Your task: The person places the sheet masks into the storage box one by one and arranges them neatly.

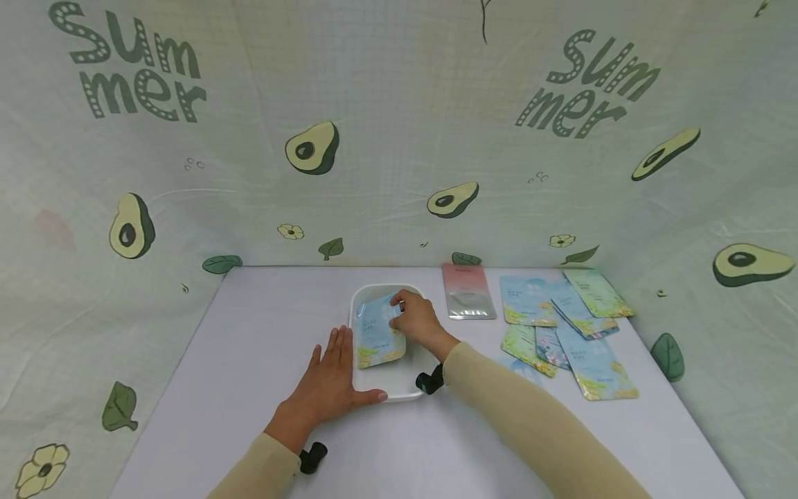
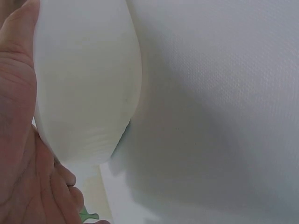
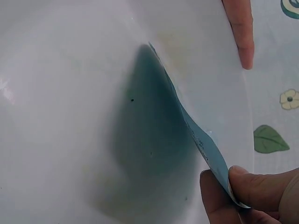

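A light blue sachet with a yellow flower print is tilted inside a white plastic tray. My right hand pinches its upper right edge between thumb and fingers. In the right wrist view the sachet is seen nearly edge-on, casting a dark shadow on the tray floor. My left hand rests against the tray's near left corner, fingers straight along the left side and thumb along the front rim. The left wrist view shows the palm against the tray's outer wall.
Right of the tray lies a pink and silver sachet. Farther right, several blue and green sachets overlap in a loose group, one partly behind the right sleeve. A printed cloth hangs behind the white table.
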`<state>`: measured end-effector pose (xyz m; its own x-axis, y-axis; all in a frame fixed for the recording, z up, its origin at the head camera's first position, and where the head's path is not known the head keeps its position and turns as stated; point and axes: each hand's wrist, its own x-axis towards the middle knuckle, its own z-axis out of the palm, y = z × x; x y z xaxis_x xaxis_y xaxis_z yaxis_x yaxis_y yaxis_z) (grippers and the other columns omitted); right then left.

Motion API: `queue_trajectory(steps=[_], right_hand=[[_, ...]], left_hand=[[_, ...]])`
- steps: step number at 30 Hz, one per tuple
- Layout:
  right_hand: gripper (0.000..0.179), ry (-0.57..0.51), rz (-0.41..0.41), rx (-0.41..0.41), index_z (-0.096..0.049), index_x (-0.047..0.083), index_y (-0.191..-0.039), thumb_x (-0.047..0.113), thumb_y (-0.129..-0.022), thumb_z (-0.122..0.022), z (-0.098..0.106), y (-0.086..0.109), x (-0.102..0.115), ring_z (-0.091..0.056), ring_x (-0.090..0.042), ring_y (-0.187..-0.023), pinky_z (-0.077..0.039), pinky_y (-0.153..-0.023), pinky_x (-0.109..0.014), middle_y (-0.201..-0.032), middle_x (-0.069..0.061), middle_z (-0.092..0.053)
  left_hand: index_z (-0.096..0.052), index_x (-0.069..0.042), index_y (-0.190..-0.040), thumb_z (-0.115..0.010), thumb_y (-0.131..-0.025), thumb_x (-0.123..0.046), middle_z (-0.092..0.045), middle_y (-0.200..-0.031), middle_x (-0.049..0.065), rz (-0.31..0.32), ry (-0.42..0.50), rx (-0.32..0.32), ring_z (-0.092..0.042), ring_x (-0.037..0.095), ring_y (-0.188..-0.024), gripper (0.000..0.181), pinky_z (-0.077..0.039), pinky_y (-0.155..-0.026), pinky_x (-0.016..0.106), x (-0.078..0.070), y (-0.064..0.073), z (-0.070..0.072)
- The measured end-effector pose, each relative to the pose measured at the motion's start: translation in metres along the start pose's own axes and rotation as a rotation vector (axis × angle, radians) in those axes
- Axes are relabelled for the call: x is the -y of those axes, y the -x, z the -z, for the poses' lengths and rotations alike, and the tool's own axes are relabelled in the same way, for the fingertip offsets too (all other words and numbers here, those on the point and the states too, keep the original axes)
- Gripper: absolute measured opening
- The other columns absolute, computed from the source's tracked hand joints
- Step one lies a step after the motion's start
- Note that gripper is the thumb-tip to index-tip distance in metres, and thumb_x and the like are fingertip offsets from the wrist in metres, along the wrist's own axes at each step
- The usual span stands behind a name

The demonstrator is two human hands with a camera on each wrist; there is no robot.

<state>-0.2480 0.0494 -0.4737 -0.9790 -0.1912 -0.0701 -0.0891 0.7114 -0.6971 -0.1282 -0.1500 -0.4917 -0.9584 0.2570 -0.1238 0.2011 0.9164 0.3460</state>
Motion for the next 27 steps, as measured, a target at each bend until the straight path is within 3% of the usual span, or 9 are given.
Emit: queue_trajectory(steps=[13, 21, 27], right_hand=[[0.044, -0.011, -0.009, 0.012, -0.068, 0.006, -0.126, 0.008, -0.086, -0.086, 0.006, 0.004, -0.001, -0.069, -0.027, -0.096, -0.059, -0.081, -0.040, -0.113, -0.016, -0.074], [0.055, 0.136, -0.031, 0.008, -0.063, 0.001, -0.140, 0.022, -0.093, -0.081, 0.011, 0.012, 0.005, -0.072, -0.032, -0.106, -0.060, -0.089, -0.047, -0.124, -0.020, -0.074], [0.047, 0.210, 0.093, -0.088, -0.063, -0.002, -0.140, 0.025, -0.102, -0.071, 0.026, 0.022, 0.004, -0.076, -0.029, -0.094, -0.063, -0.081, -0.044, -0.117, -0.021, -0.077]], left_hand=[[-0.008, 0.008, -0.166, -0.069, -0.080, -0.085, -0.011, -0.175, 0.025, 0.007, 0.013, 0.000, -0.007, 0.041, -0.164, 0.140, -0.017, -0.128, 0.067, 0.000, 0.000, 0.000], [-0.010, 0.009, -0.165, -0.066, -0.079, -0.088, -0.013, -0.174, 0.026, -0.005, 0.011, -0.002, -0.010, 0.042, -0.164, 0.142, -0.020, -0.127, 0.067, 0.001, 0.000, -0.001], [-0.008, 0.008, -0.166, -0.067, -0.078, -0.088, -0.012, -0.175, 0.026, 0.003, 0.008, 0.000, -0.009, 0.041, -0.164, 0.143, -0.020, -0.128, 0.067, 0.001, 0.000, -0.002]])
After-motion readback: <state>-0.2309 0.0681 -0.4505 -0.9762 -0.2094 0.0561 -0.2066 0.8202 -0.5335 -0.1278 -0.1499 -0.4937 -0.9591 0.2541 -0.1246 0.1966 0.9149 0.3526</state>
